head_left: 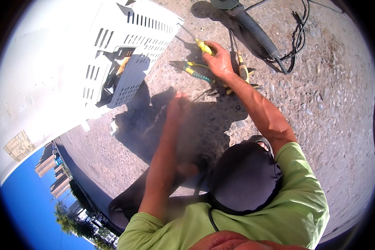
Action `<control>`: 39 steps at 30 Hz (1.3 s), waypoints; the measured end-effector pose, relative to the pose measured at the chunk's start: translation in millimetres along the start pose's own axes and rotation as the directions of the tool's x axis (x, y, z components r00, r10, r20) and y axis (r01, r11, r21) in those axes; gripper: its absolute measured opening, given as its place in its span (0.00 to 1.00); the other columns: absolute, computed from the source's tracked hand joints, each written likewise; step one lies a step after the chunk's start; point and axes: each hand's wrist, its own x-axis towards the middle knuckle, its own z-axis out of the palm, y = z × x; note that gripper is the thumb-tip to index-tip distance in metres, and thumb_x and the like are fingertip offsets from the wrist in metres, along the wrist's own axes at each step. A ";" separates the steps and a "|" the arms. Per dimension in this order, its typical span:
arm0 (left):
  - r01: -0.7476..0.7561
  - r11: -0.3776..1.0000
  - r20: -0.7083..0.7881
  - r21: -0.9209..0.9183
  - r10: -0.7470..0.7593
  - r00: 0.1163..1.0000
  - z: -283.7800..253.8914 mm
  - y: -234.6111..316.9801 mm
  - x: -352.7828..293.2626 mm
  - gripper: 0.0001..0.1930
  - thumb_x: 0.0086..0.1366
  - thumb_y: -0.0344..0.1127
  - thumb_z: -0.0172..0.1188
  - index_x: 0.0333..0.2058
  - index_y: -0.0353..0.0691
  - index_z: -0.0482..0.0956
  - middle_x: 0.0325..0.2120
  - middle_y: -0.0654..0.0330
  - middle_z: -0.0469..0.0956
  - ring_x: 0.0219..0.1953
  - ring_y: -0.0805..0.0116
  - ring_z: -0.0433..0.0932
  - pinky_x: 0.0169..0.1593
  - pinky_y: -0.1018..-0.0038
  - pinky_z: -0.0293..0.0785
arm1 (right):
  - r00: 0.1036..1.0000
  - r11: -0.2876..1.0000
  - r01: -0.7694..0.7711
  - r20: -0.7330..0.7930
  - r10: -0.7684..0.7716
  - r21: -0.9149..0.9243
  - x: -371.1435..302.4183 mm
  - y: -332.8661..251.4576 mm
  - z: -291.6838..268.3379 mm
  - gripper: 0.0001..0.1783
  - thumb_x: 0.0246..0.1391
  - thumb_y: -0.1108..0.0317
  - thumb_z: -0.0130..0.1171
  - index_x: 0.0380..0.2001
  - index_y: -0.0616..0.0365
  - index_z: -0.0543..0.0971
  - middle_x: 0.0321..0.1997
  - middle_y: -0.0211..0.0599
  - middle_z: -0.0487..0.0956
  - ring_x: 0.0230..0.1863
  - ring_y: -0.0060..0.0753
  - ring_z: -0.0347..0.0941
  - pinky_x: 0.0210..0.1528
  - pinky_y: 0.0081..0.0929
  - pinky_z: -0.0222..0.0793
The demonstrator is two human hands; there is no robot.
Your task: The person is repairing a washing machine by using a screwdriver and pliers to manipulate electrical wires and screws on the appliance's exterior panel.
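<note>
Screwdriver [204, 47] was clamped in the right hand [219, 62], tip at the white casing [58, 71] corner, contact unclear. Left hand [178, 107] sat apart, blurred; couldn't tell if closed. Pliers [194, 72] lay just beside the right hand, grinder [256, 33] farther out on the ground [312, 125].

Label [19, 146], one: beige, dark print, on the white slotted casing [46, 79], near its lower edge at the left of view; lettering too small to read
</note>
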 end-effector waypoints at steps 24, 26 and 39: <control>-0.005 0.999 0.027 -0.031 0.006 1.000 -1.2 -1.4 2.4 0.14 0.73 0.48 0.53 0.36 0.43 0.76 0.26 0.64 0.74 0.22 0.74 0.65 0.25 0.77 0.61 | 0.995 0.991 0.086 -0.044 -0.091 -0.105 8.7 -3.7 2.1 0.26 0.50 0.63 0.60 0.53 0.61 0.77 0.50 0.54 0.80 0.53 0.50 0.77 0.57 0.37 0.69; 0.000 1.000 0.001 -0.028 0.000 1.000 -0.9 -1.3 0.7 0.14 0.73 0.48 0.53 0.36 0.44 0.76 0.26 0.65 0.74 0.22 0.74 0.65 0.25 0.77 0.61 | 0.984 0.970 0.147 -0.070 -0.163 -0.192 6.9 -10.4 2.4 0.25 0.50 0.63 0.60 0.52 0.61 0.78 0.50 0.55 0.79 0.54 0.53 0.76 0.58 0.39 0.69; 0.000 0.999 0.054 -0.045 0.002 0.999 0.5 -3.5 -3.1 0.11 0.72 0.46 0.53 0.35 0.47 0.74 0.27 0.66 0.74 0.22 0.75 0.65 0.24 0.77 0.62 | 0.951 0.928 -0.303 0.128 0.281 0.217 21.9 -48.7 -7.4 0.17 0.55 0.69 0.59 0.46 0.67 0.79 0.36 0.36 0.79 0.30 0.24 0.73 0.29 0.24 0.69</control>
